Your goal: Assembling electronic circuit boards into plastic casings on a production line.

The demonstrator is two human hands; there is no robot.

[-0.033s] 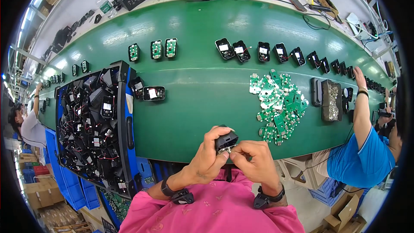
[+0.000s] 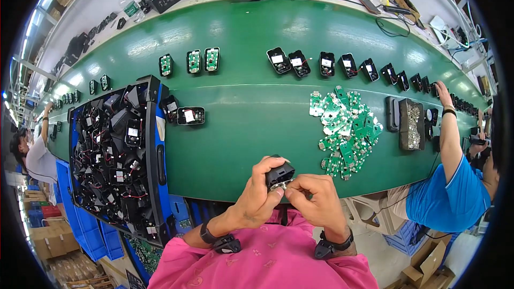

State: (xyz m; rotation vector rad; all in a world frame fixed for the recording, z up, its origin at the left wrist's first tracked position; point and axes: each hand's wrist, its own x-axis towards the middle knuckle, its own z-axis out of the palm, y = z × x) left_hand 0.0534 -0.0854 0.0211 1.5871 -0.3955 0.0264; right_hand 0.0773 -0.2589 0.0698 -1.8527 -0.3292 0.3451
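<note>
Just over the table's near edge, my left hand (image 2: 256, 192) is wrapped round a black plastic housing (image 2: 280, 173), its thumb pressed on the near side. The housing is tilted, and small pale parts show along its lower edge by the thumb. My right hand (image 2: 316, 195) is closed in a pinch against that same edge. Whatever its fingertips grip is hidden. Beyond my right hand lies a loose pile of green circuit boards (image 2: 350, 134) on the green table (image 2: 235, 128).
A black crate (image 2: 156, 160) of wired housings stands left. Open housings (image 2: 327, 64) line the far side, some with green boards (image 2: 212, 60). At right sits a tray of small metal parts (image 2: 412, 126); a co-worker's arm (image 2: 451, 134) reaches past it.
The co-worker's hand at the right has shifted slightly left by the row of housings. My hands and the housing stay almost exactly in place.
</note>
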